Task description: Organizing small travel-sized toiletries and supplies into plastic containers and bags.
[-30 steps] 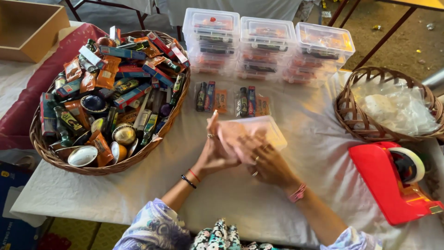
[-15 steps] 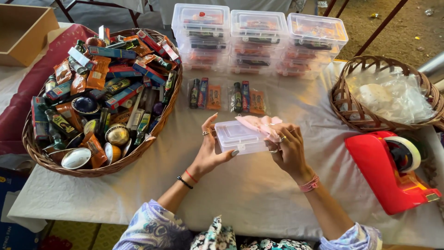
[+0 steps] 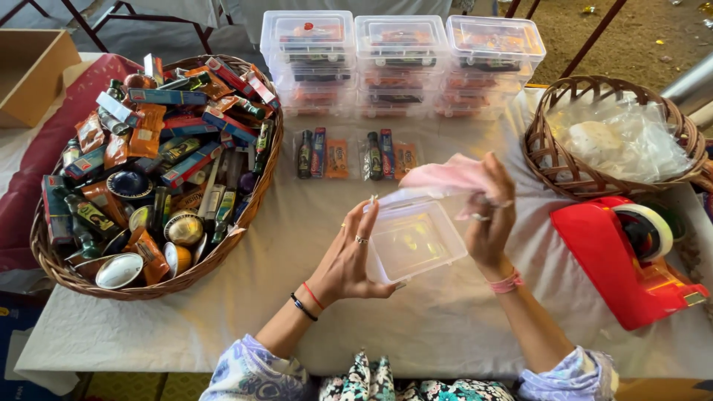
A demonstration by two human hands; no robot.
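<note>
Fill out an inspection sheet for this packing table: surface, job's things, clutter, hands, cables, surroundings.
Surface: table under a white cloth.
Job's things: clear plastic box, open and tilted; pink cloth at its upper edge.
Clutter: large wicker basket heaped with small packets; second basket holding plastic bags; stacked lidded boxes; two sachet sets; red tape dispenser.
Hands: left hand steadies the box; right hand grips the pink cloth.
Cables: nothing seen.
Surroundings: cardboard box, dirt ground beyond.

Box [image 3: 416, 241] between baskets [image 3: 44, 252], behind it containers [image 3: 401, 52].
</note>
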